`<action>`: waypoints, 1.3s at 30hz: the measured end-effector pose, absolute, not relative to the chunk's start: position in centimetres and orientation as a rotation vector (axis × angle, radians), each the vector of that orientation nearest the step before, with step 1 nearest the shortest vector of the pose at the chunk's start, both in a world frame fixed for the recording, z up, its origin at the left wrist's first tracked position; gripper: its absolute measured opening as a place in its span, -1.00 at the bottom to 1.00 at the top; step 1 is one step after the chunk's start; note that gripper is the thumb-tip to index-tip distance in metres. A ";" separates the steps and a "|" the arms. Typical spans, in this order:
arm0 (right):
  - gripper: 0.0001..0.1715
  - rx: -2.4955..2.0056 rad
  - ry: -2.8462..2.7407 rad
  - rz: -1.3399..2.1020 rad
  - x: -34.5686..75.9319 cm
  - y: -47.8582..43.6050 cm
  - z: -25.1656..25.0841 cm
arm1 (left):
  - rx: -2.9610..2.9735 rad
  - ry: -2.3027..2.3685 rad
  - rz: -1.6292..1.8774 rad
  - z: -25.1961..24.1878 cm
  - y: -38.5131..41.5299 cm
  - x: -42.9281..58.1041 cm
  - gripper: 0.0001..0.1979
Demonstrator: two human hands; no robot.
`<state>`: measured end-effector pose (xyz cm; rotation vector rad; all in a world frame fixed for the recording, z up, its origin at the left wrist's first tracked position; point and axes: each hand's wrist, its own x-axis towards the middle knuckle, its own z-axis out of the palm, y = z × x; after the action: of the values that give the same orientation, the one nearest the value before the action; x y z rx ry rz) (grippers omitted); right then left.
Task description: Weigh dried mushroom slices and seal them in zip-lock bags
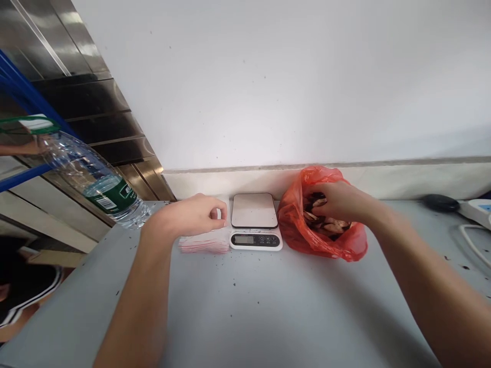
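In the head view, your digital scale [254, 210] is sitting flat on the grey counter [230, 327], its display facing you and seemingly showing zero; nothing is lying on its plate.

Right of the scale, the red plastic bag [297, 235] is standing just beside it, its mouth gaping upward, probably so that your fingers are getting in freely. Brown, dried-looking pieces [332, 225] are filling it. Your right hand [337, 199] is dipping into that mouth with its fingers bent; their tips are disappearing among the pieces, so you cannot tell how far it is closing or whether it is gripping any.

Left of the scale, a stack of red-edged white packets [205, 245] is lying just beside it. Your left hand [192, 214] is hovering over or resting on the stack, thumb and forefinger curling into a near ring with a small gap inside. No held thing is showing, but whether the tips are pinching a packet you cannot tell.

Farther left of the scale, a green-labelled water bottle [111, 194] is appearing tilted. With bag and stack flanking the scale, each hand is likely having a short reach.
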<state>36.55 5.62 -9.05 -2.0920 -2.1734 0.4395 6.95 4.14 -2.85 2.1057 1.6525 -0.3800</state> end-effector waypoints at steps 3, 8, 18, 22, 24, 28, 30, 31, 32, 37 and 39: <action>-0.71 -2.143 -2.112 0.365 36.8 5.7 -8.6 | 2.116 1.639 -0.392 -3.0 4.3 6.9 -0.90; -0.61 -2.158 -2.091 0.392 37.4 5.4 -7.9 | 2.129 1.620 -0.379 -3.1 4.5 6.6 -0.86; -0.40 -1.996 -2.034 0.458 38.4 4.1 -5.9 | 2.076 1.641 -0.344 -3.3 4.8 5.9 -0.86; -0.48 -1.961 -1.903 0.529 38.2 3.6 -5.3 | 2.068 1.638 -0.357 -3.3 5.0 6.0 -0.88; -0.49 -1.896 -1.854 0.510 38.2 3.7 -5.2 | 2.059 1.650 -0.360 -3.3 5.0 6.1 -0.88; -0.53 -1.838 -1.815 0.411 38.1 4.0 -5.2 | 2.056 1.655 -0.357 -3.3 5.1 6.1 -0.90; -0.54 -1.803 -1.777 0.415 37.9 4.1 -5.1 | 2.060 1.642 -0.357 -3.3 5.2 6.0 -0.91; -0.53 -1.748 -1.761 0.438 37.6 4.1 -4.9 | 2.062 1.640 -0.356 -3.4 5.2 5.9 -0.92; -0.52 -1.666 -1.747 0.468 37.2 4.1 -4.8 | 2.065 1.637 -0.357 -3.4 5.3 5.8 -0.92; -0.48 -1.336 -1.728 0.667 32.9 5.0 -4.5 | 2.074 1.638 -0.376 -3.7 5.8 5.4 -0.82; -0.48 -1.374 -1.782 0.731 30.6 5.8 -5.2 | 2.056 1.651 -0.392 -4.0 6.2 5.3 -0.72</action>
<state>30.57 5.82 -5.22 -1.3742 -1.7821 0.7310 5.31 6.18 -4.01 2.0558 1.6508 -0.3917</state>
